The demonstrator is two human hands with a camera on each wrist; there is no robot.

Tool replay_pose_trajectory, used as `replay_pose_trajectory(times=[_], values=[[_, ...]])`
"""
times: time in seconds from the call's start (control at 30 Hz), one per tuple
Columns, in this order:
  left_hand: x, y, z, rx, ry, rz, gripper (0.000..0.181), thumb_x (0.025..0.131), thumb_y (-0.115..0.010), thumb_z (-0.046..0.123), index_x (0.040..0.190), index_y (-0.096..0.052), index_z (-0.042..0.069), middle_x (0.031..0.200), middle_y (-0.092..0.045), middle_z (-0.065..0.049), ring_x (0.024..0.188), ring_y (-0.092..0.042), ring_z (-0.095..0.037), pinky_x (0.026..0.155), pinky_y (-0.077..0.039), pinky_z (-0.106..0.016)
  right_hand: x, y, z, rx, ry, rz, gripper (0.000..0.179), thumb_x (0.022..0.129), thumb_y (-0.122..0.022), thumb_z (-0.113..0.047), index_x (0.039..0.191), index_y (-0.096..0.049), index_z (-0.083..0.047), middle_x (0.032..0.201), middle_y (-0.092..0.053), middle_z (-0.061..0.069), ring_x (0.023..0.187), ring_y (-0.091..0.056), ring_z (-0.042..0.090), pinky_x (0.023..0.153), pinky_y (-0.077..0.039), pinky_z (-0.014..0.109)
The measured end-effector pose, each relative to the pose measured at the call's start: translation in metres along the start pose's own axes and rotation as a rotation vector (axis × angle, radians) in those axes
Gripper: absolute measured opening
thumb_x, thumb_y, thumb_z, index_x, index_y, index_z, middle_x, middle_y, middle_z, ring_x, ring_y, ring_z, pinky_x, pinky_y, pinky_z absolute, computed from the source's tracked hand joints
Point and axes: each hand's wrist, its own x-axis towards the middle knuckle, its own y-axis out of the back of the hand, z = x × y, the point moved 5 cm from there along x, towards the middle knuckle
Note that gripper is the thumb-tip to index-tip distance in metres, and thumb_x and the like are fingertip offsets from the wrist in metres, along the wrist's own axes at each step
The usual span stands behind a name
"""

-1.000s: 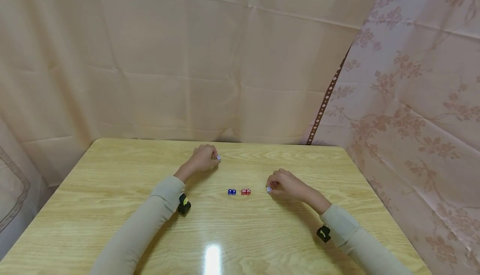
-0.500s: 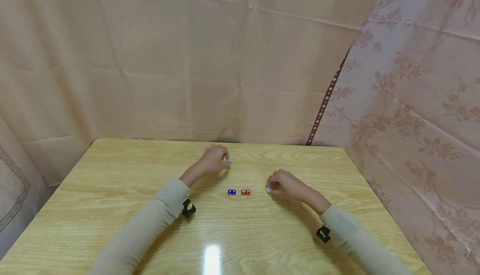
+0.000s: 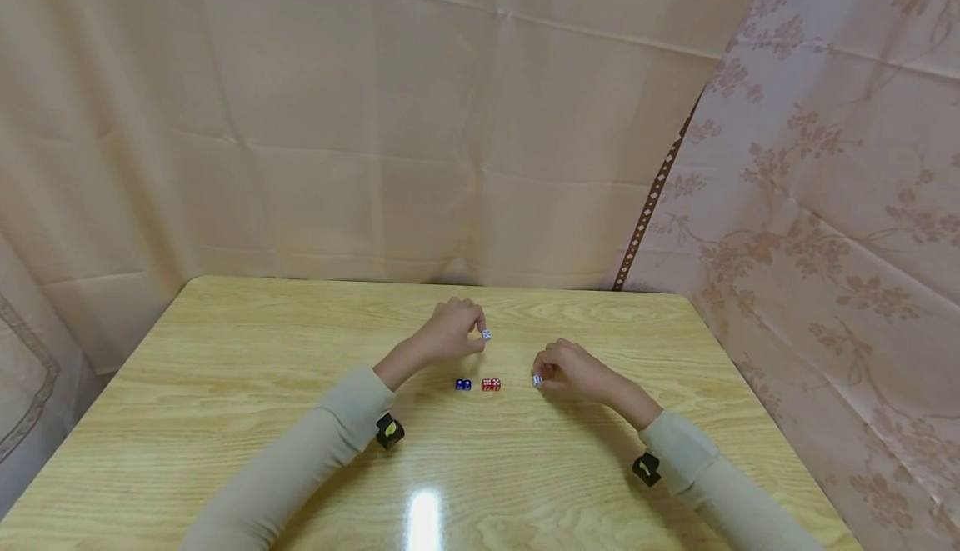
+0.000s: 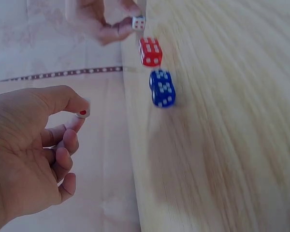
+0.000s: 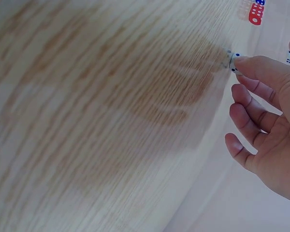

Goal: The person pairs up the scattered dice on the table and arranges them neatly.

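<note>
Between thumb and forefinger my left hand (image 3: 447,332) pinches a white die (image 3: 487,334); the left wrist view shows a red pip on this die (image 4: 85,111), and the hand's other fingers lie loosely bent. To the right, my right hand (image 3: 573,370) pinches another white die (image 3: 537,380) low at the tabletop, its blue pips showing on the die (image 5: 236,63) in the right wrist view. Two red dice (image 3: 491,384) sit side by side just left of the right hand. Left of them are two blue dice (image 3: 463,384), also side by side.
Everything lies on a light wood-grain table (image 3: 465,459). Behind it hangs a beige curtain (image 3: 337,117), with a pink floral curtain (image 3: 840,226) at the right. Each wrist carries a small black camera (image 3: 389,432).
My left hand has moved right and slightly nearer with its white die, from the table's back toward a spot beyond the red dice. The right hand has stayed put.
</note>
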Motion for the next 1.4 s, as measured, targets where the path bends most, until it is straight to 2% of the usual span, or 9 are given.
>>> replay_pose_trajectory(times=[0.23, 0.43, 0.57, 0.77, 1.0, 1.4], values=[[-0.001, -0.006, 0.019, -0.003, -0.051, -0.011, 0.013, 0.091, -0.072, 0.017, 0.097, -0.067, 0.007, 0.095, -0.063, -0.007, 0.087, -0.048, -0.020, 0.085, -0.036, -0.041, 0.001, -0.001, 0.003, 0.015, -0.025, -0.013, 0.005, 0.090, -0.077, -0.013, 0.090, -0.072, -0.012, 0.080, -0.060, -0.002, 0.077, -0.048, 0.011, 0.073, -0.038, 0.024], [-0.001, -0.015, 0.030, -0.009, -0.062, -0.041, 0.013, 0.092, -0.071, 0.019, 0.099, -0.066, 0.009, 0.098, -0.063, -0.007, 0.089, -0.046, -0.019, 0.087, -0.035, -0.040, 0.001, 0.000, 0.002, 0.006, -0.011, 0.000, 0.007, 0.089, -0.077, -0.012, 0.089, -0.071, -0.012, 0.078, -0.060, -0.002, 0.076, -0.046, 0.010, 0.071, -0.038, 0.024], [-0.001, -0.022, 0.037, -0.017, -0.074, -0.061, 0.015, 0.093, -0.071, 0.020, 0.100, -0.066, 0.008, 0.100, -0.063, -0.009, 0.090, -0.045, -0.020, 0.087, -0.034, -0.041, 0.001, 0.000, 0.001, 0.010, -0.033, -0.012, 0.007, 0.089, -0.078, -0.013, 0.089, -0.071, -0.013, 0.078, -0.060, -0.003, 0.076, -0.045, 0.009, 0.072, -0.036, 0.024], [-0.001, -0.031, 0.044, 0.010, -0.075, -0.075, 0.016, 0.093, -0.070, 0.022, 0.101, -0.067, 0.009, 0.105, -0.063, -0.007, 0.096, -0.046, -0.021, 0.092, -0.036, -0.042, 0.000, 0.000, 0.002, 0.000, -0.015, 0.003, 0.008, 0.088, -0.078, -0.011, 0.089, -0.070, -0.012, 0.077, -0.059, -0.002, 0.075, -0.044, 0.008, 0.071, -0.036, 0.024], [-0.002, -0.040, 0.050, 0.037, -0.061, -0.101, 0.015, 0.092, -0.071, 0.024, 0.101, -0.067, 0.011, 0.104, -0.061, -0.003, 0.095, -0.045, -0.019, 0.089, -0.033, -0.038, 0.000, 0.000, 0.002, -0.004, -0.016, 0.003, 0.009, 0.087, -0.078, -0.010, 0.088, -0.069, -0.011, 0.076, -0.058, -0.002, 0.075, -0.042, 0.007, 0.071, -0.036, 0.024], [0.000, -0.053, 0.049, 0.066, -0.049, -0.118, 0.017, 0.092, -0.071, 0.027, 0.101, -0.068, 0.012, 0.101, -0.058, 0.001, 0.091, -0.040, -0.015, 0.085, -0.030, -0.033, 0.000, 0.000, 0.001, -0.007, -0.025, 0.005, 0.010, 0.087, -0.079, -0.011, 0.089, -0.069, -0.011, 0.078, -0.059, -0.002, 0.076, -0.043, 0.007, 0.071, -0.036, 0.024]])
